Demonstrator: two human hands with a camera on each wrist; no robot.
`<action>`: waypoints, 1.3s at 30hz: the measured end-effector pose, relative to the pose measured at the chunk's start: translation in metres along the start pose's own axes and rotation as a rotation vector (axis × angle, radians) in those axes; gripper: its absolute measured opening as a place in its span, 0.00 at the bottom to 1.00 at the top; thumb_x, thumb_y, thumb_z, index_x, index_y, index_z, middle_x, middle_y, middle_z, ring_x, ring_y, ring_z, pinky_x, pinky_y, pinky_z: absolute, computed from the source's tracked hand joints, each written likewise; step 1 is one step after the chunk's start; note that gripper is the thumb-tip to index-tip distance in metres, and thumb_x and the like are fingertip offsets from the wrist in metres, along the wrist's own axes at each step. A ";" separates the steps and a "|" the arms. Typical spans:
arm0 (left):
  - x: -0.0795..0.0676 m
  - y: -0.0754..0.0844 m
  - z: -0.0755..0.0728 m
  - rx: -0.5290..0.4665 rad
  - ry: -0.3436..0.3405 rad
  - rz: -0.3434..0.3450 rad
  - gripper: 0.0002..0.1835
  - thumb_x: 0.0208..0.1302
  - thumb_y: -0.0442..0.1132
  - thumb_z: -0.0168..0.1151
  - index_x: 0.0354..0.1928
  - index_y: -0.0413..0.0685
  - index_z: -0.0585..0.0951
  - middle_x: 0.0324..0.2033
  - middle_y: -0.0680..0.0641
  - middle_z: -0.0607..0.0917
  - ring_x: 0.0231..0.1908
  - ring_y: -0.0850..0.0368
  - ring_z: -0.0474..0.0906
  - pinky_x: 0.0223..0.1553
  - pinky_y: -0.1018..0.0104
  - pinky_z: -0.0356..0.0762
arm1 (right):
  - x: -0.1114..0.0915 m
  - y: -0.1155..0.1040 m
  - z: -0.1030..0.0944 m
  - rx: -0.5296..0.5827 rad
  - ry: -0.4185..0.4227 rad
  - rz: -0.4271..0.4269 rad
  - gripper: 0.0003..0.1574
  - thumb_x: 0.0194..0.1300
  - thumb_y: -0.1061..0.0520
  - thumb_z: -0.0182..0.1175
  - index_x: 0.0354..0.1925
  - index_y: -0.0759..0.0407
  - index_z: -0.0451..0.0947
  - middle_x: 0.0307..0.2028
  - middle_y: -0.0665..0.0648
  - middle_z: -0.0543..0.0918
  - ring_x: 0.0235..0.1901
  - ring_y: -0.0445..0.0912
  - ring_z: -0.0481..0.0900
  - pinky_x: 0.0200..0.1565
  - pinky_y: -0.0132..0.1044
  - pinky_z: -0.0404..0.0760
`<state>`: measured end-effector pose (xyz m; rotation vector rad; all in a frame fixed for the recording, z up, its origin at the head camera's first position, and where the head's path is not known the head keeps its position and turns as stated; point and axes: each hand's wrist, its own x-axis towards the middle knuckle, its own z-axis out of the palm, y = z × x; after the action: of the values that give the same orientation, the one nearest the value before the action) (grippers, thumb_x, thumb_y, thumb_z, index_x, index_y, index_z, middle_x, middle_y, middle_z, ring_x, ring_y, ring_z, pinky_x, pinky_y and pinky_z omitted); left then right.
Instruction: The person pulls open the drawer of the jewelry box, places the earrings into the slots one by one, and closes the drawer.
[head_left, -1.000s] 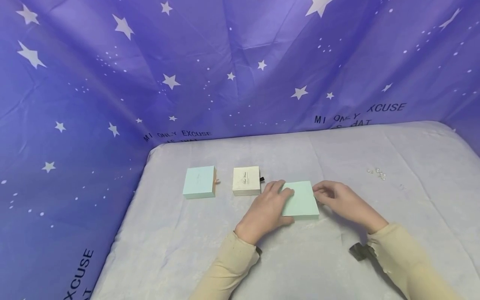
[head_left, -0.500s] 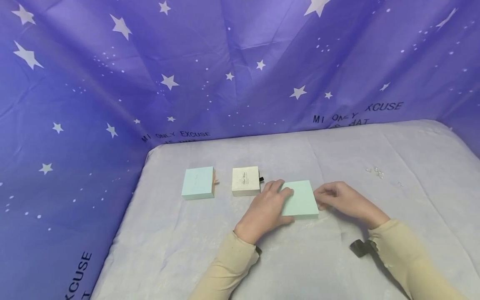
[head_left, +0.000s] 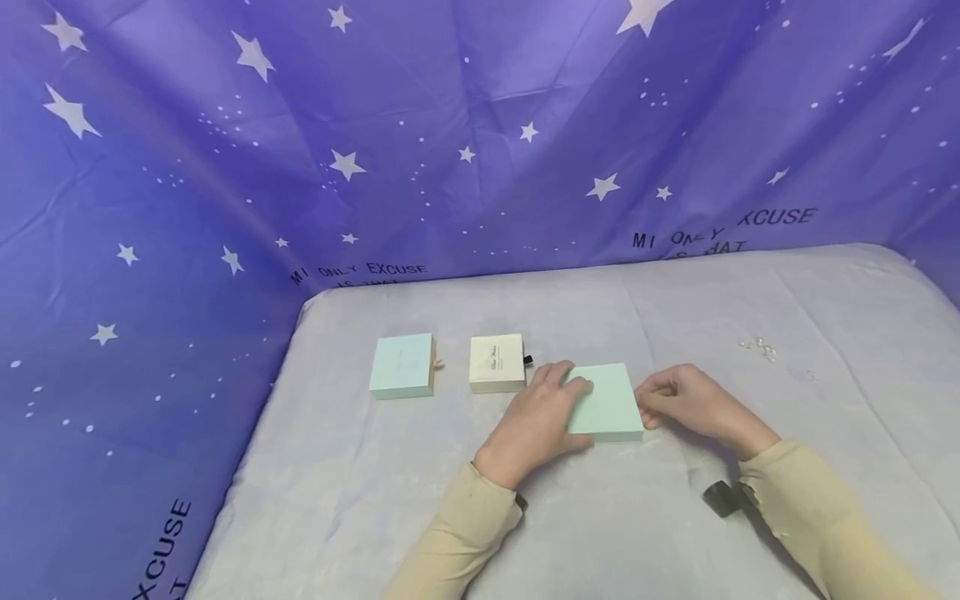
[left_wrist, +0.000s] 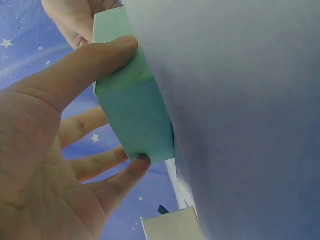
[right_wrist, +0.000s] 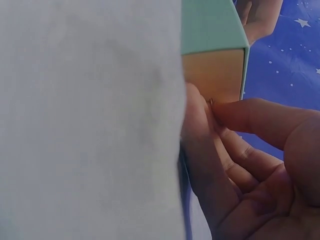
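Note:
A mint-green square drawer box lies on the cloth-covered surface in the head view. My left hand grips it from the left, thumb on the near side and fingers over the top and far side. The left wrist view shows this thumb pressing the box's side. At the box's right end, my right hand has thumb and index finger together. In the right wrist view they pinch a small pull tab, mostly hidden, on the tan drawer front. The drawer front sits inside the green sleeve.
To the left stand a pale blue box with an orange tab and a cream box with a black tab. Several small clear pieces lie at the right. A purple star-patterned curtain hangs behind the grey-white cloth.
My right fingertips have shifted slightly nearer along the box's right end and closed together there. The left hand and the green box stay in place; the head view has shifted a little.

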<state>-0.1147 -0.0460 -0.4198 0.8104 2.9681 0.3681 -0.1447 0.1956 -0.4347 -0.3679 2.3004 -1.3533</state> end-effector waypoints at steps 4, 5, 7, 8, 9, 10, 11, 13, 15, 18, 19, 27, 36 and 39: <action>0.000 0.000 -0.001 -0.003 0.005 0.002 0.37 0.50 0.55 0.77 0.63 0.54 0.77 0.67 0.44 0.71 0.67 0.50 0.66 0.60 0.60 0.74 | 0.000 -0.003 0.001 0.006 0.016 0.012 0.16 0.70 0.63 0.56 0.44 0.78 0.80 0.30 0.60 0.88 0.28 0.44 0.86 0.35 0.34 0.84; 0.000 0.000 -0.001 -0.006 0.008 0.005 0.37 0.50 0.54 0.77 0.63 0.54 0.77 0.67 0.44 0.71 0.67 0.50 0.66 0.60 0.60 0.74 | 0.000 -0.003 0.001 0.008 0.018 0.019 0.16 0.69 0.63 0.56 0.44 0.79 0.80 0.30 0.60 0.88 0.28 0.44 0.86 0.35 0.34 0.85; 0.000 0.000 -0.001 -0.013 0.013 0.010 0.37 0.50 0.54 0.77 0.62 0.53 0.77 0.67 0.43 0.71 0.67 0.50 0.66 0.62 0.60 0.72 | 0.000 -0.003 0.002 0.008 0.022 0.032 0.16 0.69 0.63 0.56 0.44 0.79 0.80 0.30 0.61 0.88 0.28 0.45 0.86 0.35 0.34 0.85; 0.000 0.000 -0.001 -0.015 0.015 0.012 0.37 0.50 0.54 0.78 0.63 0.53 0.77 0.67 0.43 0.71 0.68 0.50 0.66 0.62 0.60 0.72 | 0.000 -0.003 0.002 -0.004 0.026 0.034 0.16 0.68 0.63 0.57 0.44 0.79 0.80 0.31 0.61 0.88 0.28 0.45 0.86 0.35 0.34 0.85; 0.000 -0.001 -0.001 -0.017 0.017 0.015 0.37 0.49 0.54 0.78 0.63 0.53 0.77 0.67 0.43 0.71 0.68 0.50 0.66 0.63 0.60 0.71 | 0.000 -0.003 0.001 -0.024 0.031 0.032 0.16 0.68 0.62 0.57 0.44 0.78 0.81 0.31 0.60 0.88 0.28 0.45 0.86 0.34 0.34 0.85; 0.000 -0.001 -0.001 -0.018 0.020 0.019 0.37 0.49 0.54 0.78 0.63 0.53 0.77 0.67 0.42 0.71 0.68 0.50 0.66 0.63 0.60 0.71 | 0.000 -0.002 0.000 -0.049 0.038 0.030 0.16 0.68 0.62 0.57 0.44 0.77 0.81 0.31 0.60 0.88 0.28 0.45 0.86 0.35 0.33 0.84; 0.000 -0.001 -0.001 -0.019 0.023 0.023 0.37 0.49 0.54 0.78 0.63 0.53 0.78 0.67 0.42 0.71 0.68 0.50 0.66 0.64 0.60 0.70 | 0.000 -0.001 -0.001 -0.071 0.046 0.028 0.16 0.67 0.61 0.58 0.44 0.76 0.82 0.32 0.60 0.88 0.28 0.45 0.86 0.35 0.32 0.84; 0.000 0.000 -0.001 -0.018 0.026 0.028 0.38 0.49 0.54 0.78 0.63 0.53 0.77 0.67 0.42 0.71 0.68 0.50 0.66 0.65 0.60 0.69 | -0.002 0.001 -0.003 -0.122 0.063 0.022 0.16 0.67 0.60 0.58 0.43 0.74 0.83 0.32 0.59 0.88 0.28 0.44 0.86 0.36 0.31 0.83; 0.000 0.000 -0.001 -0.018 0.026 0.030 0.38 0.49 0.54 0.78 0.63 0.53 0.77 0.67 0.42 0.71 0.68 0.49 0.66 0.65 0.60 0.69 | -0.003 0.002 -0.006 -0.155 0.073 0.017 0.16 0.66 0.60 0.59 0.43 0.73 0.83 0.32 0.58 0.88 0.28 0.44 0.85 0.36 0.30 0.82; 0.000 -0.001 -0.001 -0.021 0.025 0.028 0.38 0.49 0.54 0.78 0.63 0.53 0.77 0.67 0.42 0.71 0.68 0.49 0.66 0.65 0.59 0.70 | -0.005 0.003 -0.008 -0.151 0.073 0.025 0.16 0.66 0.61 0.58 0.43 0.74 0.83 0.33 0.59 0.89 0.27 0.44 0.86 0.37 0.29 0.82; 0.000 -0.001 -0.001 -0.023 0.024 0.026 0.37 0.49 0.54 0.78 0.63 0.53 0.77 0.67 0.42 0.71 0.68 0.49 0.66 0.64 0.59 0.70 | -0.006 0.004 -0.009 -0.144 0.072 0.029 0.16 0.67 0.61 0.58 0.43 0.75 0.82 0.33 0.60 0.88 0.27 0.44 0.86 0.37 0.30 0.82; -0.001 -0.002 0.000 -0.037 0.026 0.019 0.37 0.49 0.53 0.78 0.62 0.53 0.78 0.67 0.42 0.71 0.68 0.49 0.66 0.64 0.59 0.70 | -0.010 0.006 -0.016 -0.168 0.077 0.054 0.16 0.66 0.60 0.59 0.44 0.74 0.83 0.34 0.60 0.89 0.28 0.43 0.86 0.39 0.30 0.82; -0.001 -0.002 0.000 -0.050 0.023 0.009 0.37 0.49 0.52 0.78 0.62 0.54 0.78 0.67 0.42 0.71 0.68 0.49 0.65 0.63 0.59 0.71 | -0.015 0.017 -0.030 -0.245 0.093 0.041 0.15 0.67 0.58 0.59 0.43 0.70 0.84 0.34 0.57 0.89 0.30 0.41 0.85 0.41 0.25 0.77; -0.002 -0.002 0.000 -0.057 0.025 0.006 0.36 0.49 0.52 0.79 0.62 0.53 0.78 0.67 0.42 0.71 0.67 0.49 0.65 0.64 0.59 0.70 | -0.018 0.020 -0.033 -0.279 0.109 0.048 0.14 0.67 0.58 0.59 0.42 0.68 0.85 0.34 0.56 0.89 0.31 0.40 0.85 0.44 0.31 0.77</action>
<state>-0.1140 -0.0485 -0.4206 0.8148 2.9638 0.4644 -0.1457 0.2388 -0.4341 -0.3300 2.5784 -1.0536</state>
